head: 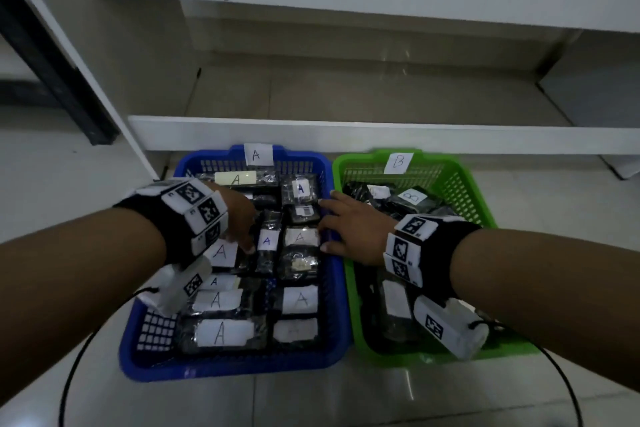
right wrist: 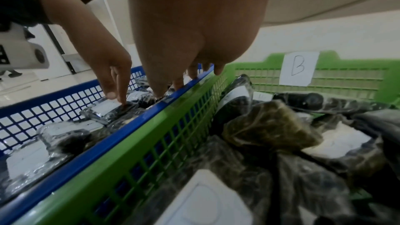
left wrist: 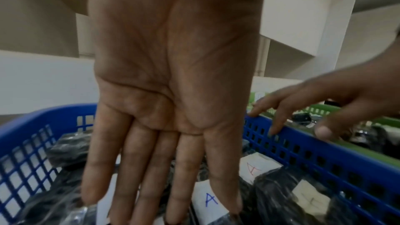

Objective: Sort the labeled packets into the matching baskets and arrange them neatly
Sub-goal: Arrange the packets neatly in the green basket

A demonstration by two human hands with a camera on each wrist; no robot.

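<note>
A blue basket [head: 337, 291] tagged A holds several black packets with white A labels, laid in rows. Beside it on the right, a green basket [head: 467, 191] tagged B holds a loose heap of black packets [right wrist: 270, 126]. My left hand [head: 239, 218] reaches into the blue basket, fingers [left wrist: 151, 168] straight, tips touching packets near the blue-inked A packet [head: 266, 241]. My right hand [head: 349, 229] rests with straight fingers across the rim between both baskets, its thumb down on the packets in the blue basket [right wrist: 151, 112]. Neither hand holds a packet.
Both baskets [left wrist: 303, 143] sit on a pale tiled floor. A white shelf edge [head: 346, 135] runs just behind them, with another shelf above. A black cable [head: 76, 367] loops from each wrist across the floor in front.
</note>
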